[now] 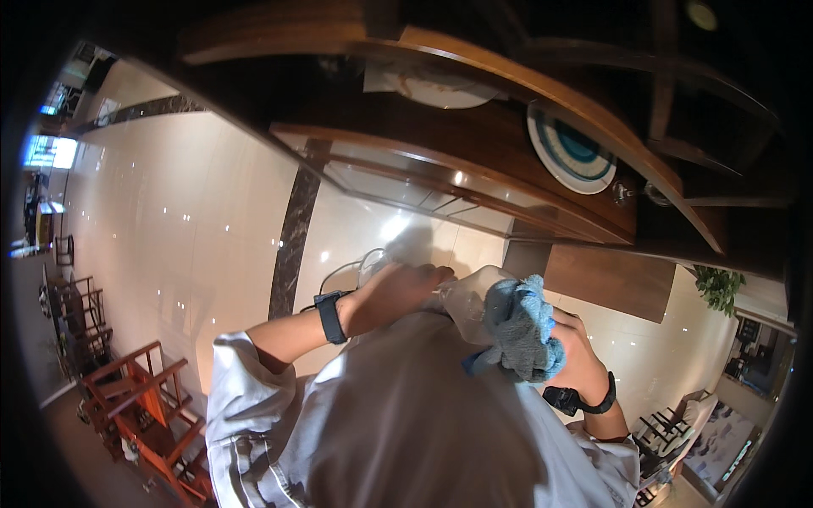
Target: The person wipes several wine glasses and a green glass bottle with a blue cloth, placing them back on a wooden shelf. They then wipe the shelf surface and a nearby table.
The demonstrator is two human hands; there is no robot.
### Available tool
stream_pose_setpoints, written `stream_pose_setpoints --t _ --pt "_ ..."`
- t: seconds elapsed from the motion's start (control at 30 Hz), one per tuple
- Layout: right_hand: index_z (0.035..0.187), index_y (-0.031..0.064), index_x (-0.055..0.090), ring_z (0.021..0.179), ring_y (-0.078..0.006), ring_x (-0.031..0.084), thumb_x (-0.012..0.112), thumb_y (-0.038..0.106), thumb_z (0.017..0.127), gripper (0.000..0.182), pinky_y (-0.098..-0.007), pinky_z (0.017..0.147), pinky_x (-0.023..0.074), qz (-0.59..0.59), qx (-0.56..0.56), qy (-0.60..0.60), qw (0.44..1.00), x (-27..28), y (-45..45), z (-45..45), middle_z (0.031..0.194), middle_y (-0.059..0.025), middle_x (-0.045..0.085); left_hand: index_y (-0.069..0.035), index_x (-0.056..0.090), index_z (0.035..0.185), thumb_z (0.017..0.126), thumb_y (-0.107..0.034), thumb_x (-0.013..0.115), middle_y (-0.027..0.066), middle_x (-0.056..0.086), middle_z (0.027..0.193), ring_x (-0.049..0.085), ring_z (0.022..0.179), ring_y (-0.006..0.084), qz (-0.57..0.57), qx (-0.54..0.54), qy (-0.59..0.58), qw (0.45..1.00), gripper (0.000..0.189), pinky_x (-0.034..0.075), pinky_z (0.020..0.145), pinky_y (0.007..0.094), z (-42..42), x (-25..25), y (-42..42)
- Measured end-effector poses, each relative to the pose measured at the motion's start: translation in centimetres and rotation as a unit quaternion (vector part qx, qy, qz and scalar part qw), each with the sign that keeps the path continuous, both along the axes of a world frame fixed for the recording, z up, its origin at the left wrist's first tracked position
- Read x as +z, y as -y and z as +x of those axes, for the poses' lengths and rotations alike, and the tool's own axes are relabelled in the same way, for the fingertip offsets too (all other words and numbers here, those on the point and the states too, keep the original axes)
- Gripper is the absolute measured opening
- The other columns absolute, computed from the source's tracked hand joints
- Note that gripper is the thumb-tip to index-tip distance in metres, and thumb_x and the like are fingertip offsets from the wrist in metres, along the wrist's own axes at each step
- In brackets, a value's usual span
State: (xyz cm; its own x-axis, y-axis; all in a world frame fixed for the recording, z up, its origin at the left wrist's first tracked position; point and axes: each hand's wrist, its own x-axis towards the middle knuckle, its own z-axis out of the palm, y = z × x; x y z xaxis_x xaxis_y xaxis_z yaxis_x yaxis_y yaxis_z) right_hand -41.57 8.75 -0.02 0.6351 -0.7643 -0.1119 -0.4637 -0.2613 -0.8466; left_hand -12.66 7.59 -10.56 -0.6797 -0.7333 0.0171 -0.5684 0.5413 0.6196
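Observation:
A bunched grey and light-blue cloth is gripped by my right hand, its fingers partly hidden behind the folds. Beside the cloth, in front of my body, is a translucent container, possibly a plastic bottle; its right side is covered by the cloth. My left hand reaches across from the left, with its blurred fingers by the container's narrow end. Whether those fingers close on it is not plain. Each wrist wears a black band.
A dark wooden cabinet with shelves spans the front. Its shelves hold a teal-patterned plate, a white plate and a small glass object. Cables lie on the glossy tiled floor. Wooden chairs stand left, a plant right.

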Motion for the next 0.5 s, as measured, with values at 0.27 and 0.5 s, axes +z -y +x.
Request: stream_pose_setpoints --t 0.27,0.5 --pt "0.095 0.0075 0.065 0.079 -0.0314 0.066 0.075 0.023 0.065 0.035 -0.0353 0.075 0.0531 0.092 0.136 -0.018 0.986 -3.4 -2.7 1.5 0.094 -0.0114 0.067 -0.012 0.049 0.131 0.088 -0.021 0.055 0.0106 0.062 0.085 0.063 0.061 0.0223 -0.211 -0.081 0.058 0.972 0.045 0.051 0.046 0.0352 0.1 -0.8 1.0" --pt "0.102 0.0001 0.063 0.090 -0.0304 0.065 0.081 0.016 0.065 0.044 -0.0364 0.086 0.0491 0.127 -0.099 -0.011 0.987 -2.2 -1.3 3.2 0.100 -0.0142 0.066 -0.009 0.054 0.109 0.082 -0.012 0.057 0.0072 0.057 0.081 0.063 0.060 0.0224 -0.149 -0.002 0.043 0.988 0.027 0.050 0.048 0.0308 1.9 -3.3 2.8"
